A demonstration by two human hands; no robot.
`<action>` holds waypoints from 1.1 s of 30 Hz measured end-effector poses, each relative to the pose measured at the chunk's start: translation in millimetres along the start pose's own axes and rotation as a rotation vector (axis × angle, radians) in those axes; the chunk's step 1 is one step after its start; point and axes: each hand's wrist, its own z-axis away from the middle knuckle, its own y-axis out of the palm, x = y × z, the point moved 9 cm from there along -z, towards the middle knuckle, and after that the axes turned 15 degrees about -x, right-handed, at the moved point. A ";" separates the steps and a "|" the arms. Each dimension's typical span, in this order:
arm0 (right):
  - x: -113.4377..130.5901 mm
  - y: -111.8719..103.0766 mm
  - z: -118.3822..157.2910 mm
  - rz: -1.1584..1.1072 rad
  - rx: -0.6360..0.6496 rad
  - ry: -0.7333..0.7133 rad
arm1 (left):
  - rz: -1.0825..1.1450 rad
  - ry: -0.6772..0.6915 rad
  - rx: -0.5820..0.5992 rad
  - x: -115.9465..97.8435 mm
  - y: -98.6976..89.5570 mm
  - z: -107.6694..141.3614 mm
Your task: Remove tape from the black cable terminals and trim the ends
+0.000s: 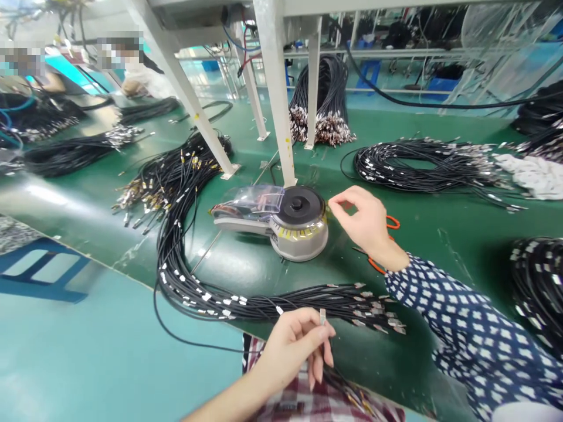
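Observation:
My left hand (pixel 299 343) is closed around the end of a black cable, with its small metal connector (pixel 322 317) sticking up between thumb and fingers. My right hand (pixel 363 217) is in a pinch at the right rim of a round tape dispenser (pixel 301 237). What lies between its fingertips is too small to make out. The dispenser has a black turntable, a clear cover and yellow strips around its side. Scissors with orange handles (pixel 393 222) lie partly hidden under my right wrist. A bundle of black cables (pixel 211 296) with white labels curves between the dispenser and my left hand.
White metal legs (pixel 279 94) stand on the green table (pixel 440 234) behind the dispenser. A coiled cable bundle (pixel 396 167) lies at the back right, another (pixel 539 287) at the right edge. A white cloth (pixel 534 176) lies at right. People sit at far left.

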 end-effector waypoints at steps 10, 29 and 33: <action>-6.1 -8.7 135.8 -0.165 0.527 0.324 | 0.047 0.071 -0.088 -26.8 -0.5 6.5; -2.6 -6.1 151.8 -0.158 0.502 0.356 | -0.050 0.091 -0.088 -25.3 2.4 11.7; -1.9 -6.4 151.1 -0.152 0.498 0.345 | -0.063 0.093 -0.095 -25.7 1.6 12.2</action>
